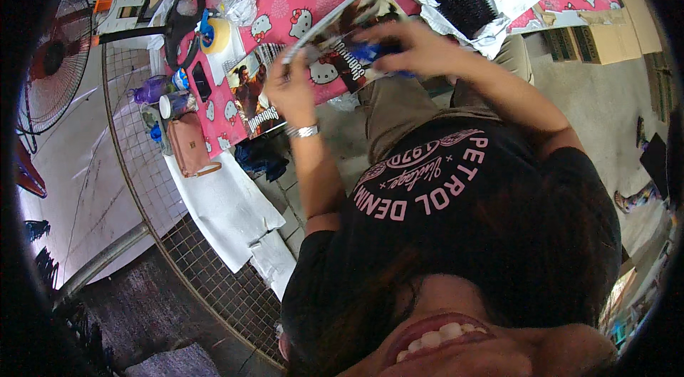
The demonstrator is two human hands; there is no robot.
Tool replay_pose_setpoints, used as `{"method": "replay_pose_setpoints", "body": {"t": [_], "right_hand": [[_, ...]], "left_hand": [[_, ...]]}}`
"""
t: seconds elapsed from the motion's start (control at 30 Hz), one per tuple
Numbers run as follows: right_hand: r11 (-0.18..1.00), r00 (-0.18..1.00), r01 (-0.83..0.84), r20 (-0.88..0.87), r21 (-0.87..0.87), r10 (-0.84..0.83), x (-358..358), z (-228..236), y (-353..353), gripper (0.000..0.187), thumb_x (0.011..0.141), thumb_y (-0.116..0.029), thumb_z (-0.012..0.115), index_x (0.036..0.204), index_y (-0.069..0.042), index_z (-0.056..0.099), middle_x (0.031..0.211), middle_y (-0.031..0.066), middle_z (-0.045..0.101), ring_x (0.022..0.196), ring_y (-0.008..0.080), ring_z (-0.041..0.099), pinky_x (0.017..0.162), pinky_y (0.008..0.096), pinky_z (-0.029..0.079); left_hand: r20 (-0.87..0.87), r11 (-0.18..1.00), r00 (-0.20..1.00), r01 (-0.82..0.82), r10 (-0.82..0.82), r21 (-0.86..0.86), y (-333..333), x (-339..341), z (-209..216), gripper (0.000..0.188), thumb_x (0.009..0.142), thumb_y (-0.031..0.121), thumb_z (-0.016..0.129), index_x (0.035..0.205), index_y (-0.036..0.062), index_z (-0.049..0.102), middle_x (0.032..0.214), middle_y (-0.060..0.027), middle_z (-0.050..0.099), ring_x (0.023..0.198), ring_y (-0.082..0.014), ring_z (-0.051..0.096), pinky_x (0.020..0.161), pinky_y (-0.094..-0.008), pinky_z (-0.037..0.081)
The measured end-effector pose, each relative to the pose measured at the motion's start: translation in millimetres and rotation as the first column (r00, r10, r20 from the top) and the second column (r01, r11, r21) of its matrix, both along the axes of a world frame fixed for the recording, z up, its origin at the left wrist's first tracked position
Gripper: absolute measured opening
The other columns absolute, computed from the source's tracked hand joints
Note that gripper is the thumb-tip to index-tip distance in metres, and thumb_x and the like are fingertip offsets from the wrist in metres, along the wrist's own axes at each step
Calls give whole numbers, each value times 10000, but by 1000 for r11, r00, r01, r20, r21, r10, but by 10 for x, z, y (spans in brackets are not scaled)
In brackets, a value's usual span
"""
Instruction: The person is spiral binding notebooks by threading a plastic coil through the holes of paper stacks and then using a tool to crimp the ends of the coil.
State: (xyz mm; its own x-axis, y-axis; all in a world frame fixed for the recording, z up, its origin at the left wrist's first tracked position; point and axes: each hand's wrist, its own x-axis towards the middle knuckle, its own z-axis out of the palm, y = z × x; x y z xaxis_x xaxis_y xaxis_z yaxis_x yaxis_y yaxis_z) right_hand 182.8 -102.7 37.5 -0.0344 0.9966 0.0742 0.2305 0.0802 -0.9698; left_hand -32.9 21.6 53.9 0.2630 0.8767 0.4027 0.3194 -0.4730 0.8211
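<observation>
My left hand (pixel 291 92), with a silver band at its wrist, is closed on the edge of a glossy printed comic booklet (pixel 349 67) lifted over the pink table cover. My right hand (pixel 413 49) is over the same booklet's right side, its fingers smeared by motion. Something blue (pixel 365 51) shows beside those fingers; its kind and whether I hold it are unclear. Below and left of my left hand, more booklets (pixel 249 85) with a similar cover lie on the table near its edge.
The pink patterned table cover (pixel 324 3) holds a tape roll (pixel 217 36), a dark phone (pixel 202 83) and a pink pouch (pixel 191 145). A black bristly brush-like piece (pixel 463 6) lies on white paper. A fan (pixel 57 60) stands left; cartons (pixel 605 35) stand right.
</observation>
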Motion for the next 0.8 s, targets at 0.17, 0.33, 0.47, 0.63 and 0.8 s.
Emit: {"method": "replay_pose_setpoints", "body": {"t": [0.17, 0.33, 0.47, 0.63, 0.8], "right_hand": [[733, 637, 607, 362, 307, -680, 1447, -468, -574, 525, 724, -235, 729, 1219, -123, 595, 1141, 167, 622, 1023, 299, 629, 885, 367, 492], [548, 223, 830, 839, 104, -497, 2510, -999, -1245, 494, 756, -336, 707, 1193, -130, 602, 1108, 209, 614, 992, 391, 608, 855, 455, 491], [566, -82, 654, 790, 503, -608, 2538, -1271, -1194, 488, 765, -328, 703, 1188, -106, 605, 1129, 198, 608, 1017, 396, 591, 883, 450, 475], [705, 484, 653, 563, 278, -670, 1927, -954, -509, 316, 818, -223, 656, 1086, -56, 638, 1013, 189, 624, 894, 360, 627, 808, 428, 500], [743, 254, 632, 848, 220, -466, 1786, -1271, -155, 266, 870, -259, 589, 1043, -61, 633, 961, 227, 619, 865, 377, 633, 759, 457, 517]], "left_hand": [[-487, 800, 856, 166, 174, 577, 261, -507, 1330, 189, 799, 59, 577, 963, 14, 659, 867, -117, 641, 802, -231, 608, 726, -337, 482], [-799, 835, 512, 250, 315, 490, 1010, -377, 959, 174, 809, 168, 535, 869, 72, 668, 800, -212, 632, 775, -390, 599, 692, -488, 468], [-893, 980, 432, 91, 123, 178, 1603, -651, -129, 401, 831, 278, 549, 1219, 177, 541, 1177, -242, 549, 1108, -408, 512, 931, -515, 411], [-793, 975, 569, -92, 218, 202, 1476, -1423, -585, 611, 875, 429, 528, 1421, 206, 366, 1427, -276, 340, 1333, -434, 297, 1073, -505, 298], [-797, 966, 576, -258, 179, 30, 1236, -1721, -620, 658, 905, 570, 450, 1453, 226, 332, 1417, -297, 346, 1310, -475, 316, 1051, -527, 319]]}}
